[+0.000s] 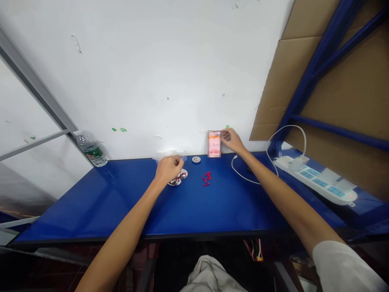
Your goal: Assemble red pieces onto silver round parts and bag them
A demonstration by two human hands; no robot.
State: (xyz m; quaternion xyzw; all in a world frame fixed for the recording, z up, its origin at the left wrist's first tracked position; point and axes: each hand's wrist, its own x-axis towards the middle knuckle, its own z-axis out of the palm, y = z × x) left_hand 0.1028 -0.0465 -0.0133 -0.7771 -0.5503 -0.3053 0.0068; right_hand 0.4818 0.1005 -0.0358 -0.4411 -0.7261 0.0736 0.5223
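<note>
My left hand [168,167] is curled closed over small round metal discs [179,178] on the blue table [121,202]; what its fingers pinch is too small to make out. My right hand [231,140] reaches to the back of the table and touches the edge of a phone [214,144] that leans upright against the white wall. A few small red pieces [206,179] lie on the table between my two arms. Another round disc [196,159] sits near the wall.
A water bottle [91,150] lies tilted at the back left corner. A white power strip [319,180] with a plugged charger and white cable [243,172] lies on the right. A blue metal rack with cardboard [334,81] stands at the right.
</note>
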